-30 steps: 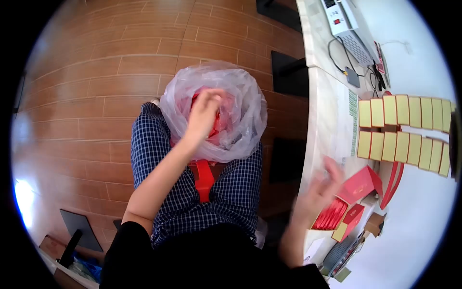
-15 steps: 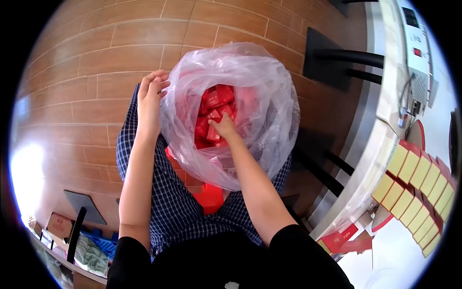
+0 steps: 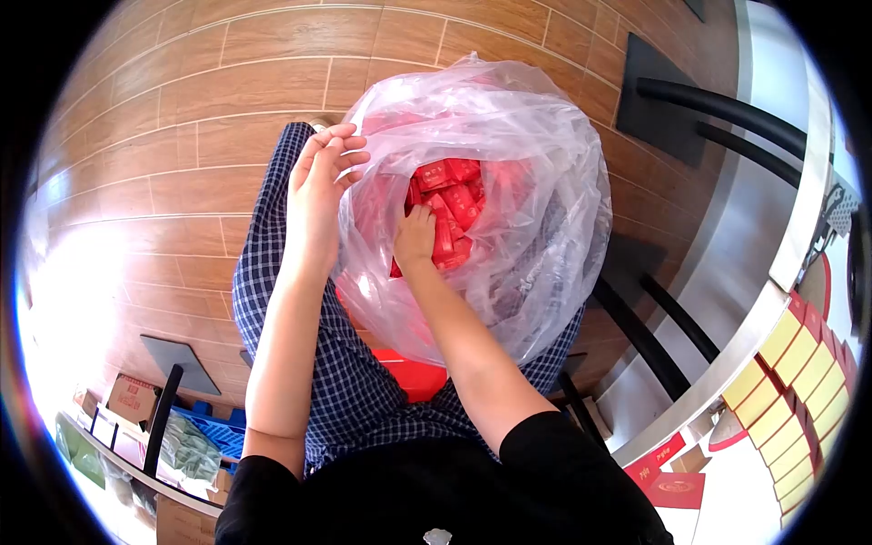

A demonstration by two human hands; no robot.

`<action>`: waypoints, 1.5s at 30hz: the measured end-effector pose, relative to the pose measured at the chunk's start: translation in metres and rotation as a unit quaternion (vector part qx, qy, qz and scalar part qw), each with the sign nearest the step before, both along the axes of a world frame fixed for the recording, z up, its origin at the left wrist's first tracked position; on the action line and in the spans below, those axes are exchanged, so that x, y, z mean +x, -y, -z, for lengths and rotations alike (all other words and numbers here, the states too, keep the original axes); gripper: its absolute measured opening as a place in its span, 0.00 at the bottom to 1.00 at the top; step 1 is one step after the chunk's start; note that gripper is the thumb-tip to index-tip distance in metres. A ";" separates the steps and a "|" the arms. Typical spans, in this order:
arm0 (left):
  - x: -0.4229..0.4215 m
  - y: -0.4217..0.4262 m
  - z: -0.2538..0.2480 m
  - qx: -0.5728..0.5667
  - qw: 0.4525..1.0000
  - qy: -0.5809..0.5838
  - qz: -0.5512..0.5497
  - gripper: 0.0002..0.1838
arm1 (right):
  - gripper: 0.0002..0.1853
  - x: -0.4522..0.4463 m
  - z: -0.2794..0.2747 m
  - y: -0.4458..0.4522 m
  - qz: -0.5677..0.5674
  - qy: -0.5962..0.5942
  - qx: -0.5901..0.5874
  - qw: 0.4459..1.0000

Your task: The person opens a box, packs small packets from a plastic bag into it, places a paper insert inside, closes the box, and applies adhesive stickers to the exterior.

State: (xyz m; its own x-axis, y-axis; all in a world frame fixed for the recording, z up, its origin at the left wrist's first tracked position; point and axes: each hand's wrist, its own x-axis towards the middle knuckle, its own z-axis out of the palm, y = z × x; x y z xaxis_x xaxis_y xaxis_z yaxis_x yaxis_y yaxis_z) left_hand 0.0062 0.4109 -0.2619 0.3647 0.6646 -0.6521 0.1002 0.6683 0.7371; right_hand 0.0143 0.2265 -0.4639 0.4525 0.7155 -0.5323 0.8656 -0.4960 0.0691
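Observation:
A large translucent plastic bag [image 3: 554,200] stands open between my knees, with many red packets [image 3: 459,204] inside. My right hand [image 3: 416,238] reaches into its mouth, fingers curled down against the packets at the left side; whether it grips one is hidden. Beside the bag's upper left rim, my left hand [image 3: 320,186] is raised with its fingers apart and nothing in them.
Rows of yellow and red boxes [image 3: 799,381] stand on the white table [image 3: 713,386] at the right. Black table legs [image 3: 640,341] rise beside the bag. Something red [image 3: 413,374] lies between my thighs. Cartons [image 3: 132,400] and a blue crate are at the lower left.
My right hand went from the table side down into the bag and has shifted towards its left side. My left hand moved out of the bag to its rim. The view has turned.

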 end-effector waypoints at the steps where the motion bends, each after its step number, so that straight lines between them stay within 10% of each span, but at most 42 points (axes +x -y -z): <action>1: -0.001 0.001 0.001 -0.004 1.000 0.002 -0.005 0.17 | 0.36 0.001 0.004 0.001 0.048 -0.068 -0.053 0.995; 8: 0.003 0.007 0.009 -0.018 1.000 0.011 -0.013 0.15 | 0.30 -0.003 0.000 0.003 0.138 -0.127 -0.069 0.980; 14: 0.006 0.009 0.010 -0.024 0.999 0.012 -0.019 0.14 | 0.19 -0.004 0.009 -0.002 -0.068 -0.127 -0.110 0.983; 28: 0.002 0.007 0.010 -0.010 0.999 0.024 -0.024 0.12 | 0.23 0.010 -0.016 0.044 -0.106 -0.279 -0.232 0.926; 32: 0.002 0.004 0.011 -0.013 0.999 0.037 -0.028 0.12 | 0.25 0.030 -0.052 0.028 0.098 -0.294 -0.069 0.948; 36: 0.001 0.003 0.013 0.019 0.998 0.067 -0.011 0.13 | 0.29 0.101 -0.128 0.008 0.240 -0.352 0.208 0.880; 38: 0.001 0.006 0.010 0.045 0.991 0.114 0.046 0.16 | 0.26 0.127 -0.194 0.001 0.436 -0.576 0.226 0.653; 40: -0.002 0.014 -0.001 0.071 0.969 0.159 0.176 0.26 | 0.30 0.140 -0.253 0.007 0.450 -0.652 0.254 0.555; 45: -0.032 0.062 -0.081 0.084 0.838 0.221 0.491 0.47 | 0.31 0.116 -0.327 0.036 0.358 -0.659 0.262 0.608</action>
